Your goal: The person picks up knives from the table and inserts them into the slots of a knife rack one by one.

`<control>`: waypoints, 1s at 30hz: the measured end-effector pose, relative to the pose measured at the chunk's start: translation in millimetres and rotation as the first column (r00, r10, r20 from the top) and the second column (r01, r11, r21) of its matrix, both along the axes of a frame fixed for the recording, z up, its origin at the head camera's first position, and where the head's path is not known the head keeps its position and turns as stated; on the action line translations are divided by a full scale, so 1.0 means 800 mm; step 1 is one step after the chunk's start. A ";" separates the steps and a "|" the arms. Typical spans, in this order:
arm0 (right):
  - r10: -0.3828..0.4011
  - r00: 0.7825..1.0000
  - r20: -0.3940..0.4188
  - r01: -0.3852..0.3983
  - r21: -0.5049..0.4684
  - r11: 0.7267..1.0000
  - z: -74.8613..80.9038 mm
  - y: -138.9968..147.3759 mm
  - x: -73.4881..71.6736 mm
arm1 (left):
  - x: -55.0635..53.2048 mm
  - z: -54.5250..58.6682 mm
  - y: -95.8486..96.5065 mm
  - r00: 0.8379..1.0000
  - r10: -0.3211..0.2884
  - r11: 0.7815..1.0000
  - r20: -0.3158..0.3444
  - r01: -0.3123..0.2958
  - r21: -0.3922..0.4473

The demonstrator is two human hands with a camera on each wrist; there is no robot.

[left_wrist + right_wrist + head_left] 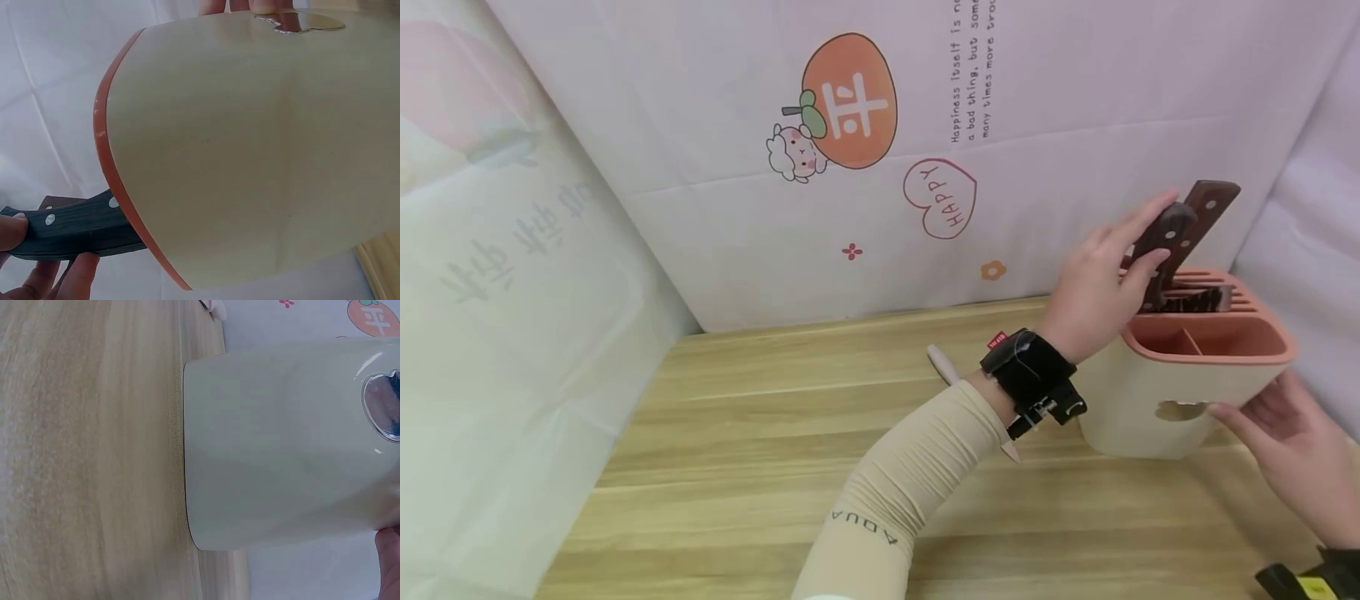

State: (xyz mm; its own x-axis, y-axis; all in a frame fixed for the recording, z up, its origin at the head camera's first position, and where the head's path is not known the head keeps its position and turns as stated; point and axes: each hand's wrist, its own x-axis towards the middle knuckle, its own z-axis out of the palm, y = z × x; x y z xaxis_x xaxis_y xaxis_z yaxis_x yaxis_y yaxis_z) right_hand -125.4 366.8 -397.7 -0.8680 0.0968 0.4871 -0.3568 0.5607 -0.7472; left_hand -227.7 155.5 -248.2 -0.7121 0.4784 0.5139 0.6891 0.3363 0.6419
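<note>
A cream knife holder point(1180, 400) with an orange slotted top stands upright at the right. My left hand point(1093, 279) grips a dark riveted knife handle point(1167, 229) above the slots; the left wrist view shows fingers and thumb around the handle point(75, 228), its blade hidden. Just behind it rises another brown knife handle point(1213, 204). A dark, striped item point(1198, 300) lies low by the slots, its kind unclear. My right hand point(1296, 442) holds the holder's right side, thumb near the cut-out at the front; some fingers are hidden behind it.
A slim pale pink utensil point(943, 364) lies on the wooden table point(737, 467), partly covered by my left forearm. Two divided compartments point(1240, 337) sit at the holder's front. Printed white cloth point(737, 167) hangs behind the table and along its sides.
</note>
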 end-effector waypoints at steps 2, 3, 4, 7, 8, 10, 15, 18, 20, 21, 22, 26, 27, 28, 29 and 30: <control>-0.001 1.000 0.000 0.001 -0.004 1.000 0.000 0.000 0.000 | 0.001 0.001 0.002 1.000 -0.006 1.000 -0.002 0.006 -0.024; -0.004 1.000 0.002 0.004 -0.006 1.000 0.000 0.000 0.000 | 0.001 0.001 0.002 1.000 -0.007 0.999 -0.004 0.007 -0.037; -0.008 1.000 0.003 0.008 -0.008 1.000 0.000 0.000 0.000 | 0.001 0.002 0.004 1.000 -0.005 0.999 -0.008 0.005 -0.050; -0.012 1.000 0.006 0.012 -0.009 1.000 0.001 -0.001 0.000 | 0.002 0.003 0.007 1.000 0.005 0.996 -0.017 -0.006 -0.084; -0.014 1.000 0.008 0.014 -0.007 1.000 0.001 -0.001 0.000 | 0.002 0.004 0.007 1.000 0.012 0.996 -0.018 -0.013 -0.091; -0.014 1.000 0.007 0.014 -0.005 1.000 0.002 -0.001 0.000 | 0.003 0.005 0.009 1.000 0.021 0.995 -0.018 -0.023 -0.101; -0.009 1.000 -0.001 0.009 -0.008 1.000 0.003 -0.001 0.001 | 0.003 0.005 0.010 1.000 0.021 0.994 -0.022 -0.023 -0.106; -0.004 1.000 -0.003 0.004 -0.006 1.000 0.002 -0.001 0.001 | 0.002 0.004 0.012 0.999 0.016 0.993 -0.030 -0.020 -0.113; -0.001 1.000 -0.003 0.001 -0.007 1.000 0.001 -0.001 0.001 | 0.001 0.003 0.013 0.999 0.017 0.992 -0.030 -0.021 -0.128; -0.001 1.000 -0.005 0.001 -0.014 1.000 0.001 0.000 0.001 | 0.000 0.002 0.014 1.000 0.016 0.991 -0.024 -0.019 -0.133; 0.008 1.000 -0.010 -0.008 -0.038 0.999 0.000 0.000 0.001 | 0.000 0.001 0.015 1.000 0.016 0.990 -0.019 -0.018 -0.138; 0.032 0.999 -0.026 -0.034 -0.115 0.993 -0.001 -0.001 0.002 | -0.002 -0.006 0.016 1.000 0.001 0.991 0.019 0.002 -0.137; 0.032 0.999 -0.029 -0.035 -0.123 0.992 -0.001 -0.002 0.002 | -0.003 -0.009 0.015 1.000 -0.009 0.992 0.028 0.012 -0.129; 0.028 0.999 -0.032 -0.031 -0.121 0.992 -0.001 -0.002 0.003 | -0.003 -0.011 0.014 0.999 -0.019 0.992 0.036 0.023 -0.121; 0.024 0.999 -0.033 -0.028 -0.112 0.993 -0.001 -0.003 0.003 | -0.004 -0.014 0.013 0.998 -0.036 0.993 0.048 0.041 -0.108; 0.014 0.999 -0.034 -0.017 -0.093 0.996 0.000 -0.003 0.003 | -0.005 -0.016 0.012 0.997 -0.056 0.994 0.060 0.061 -0.091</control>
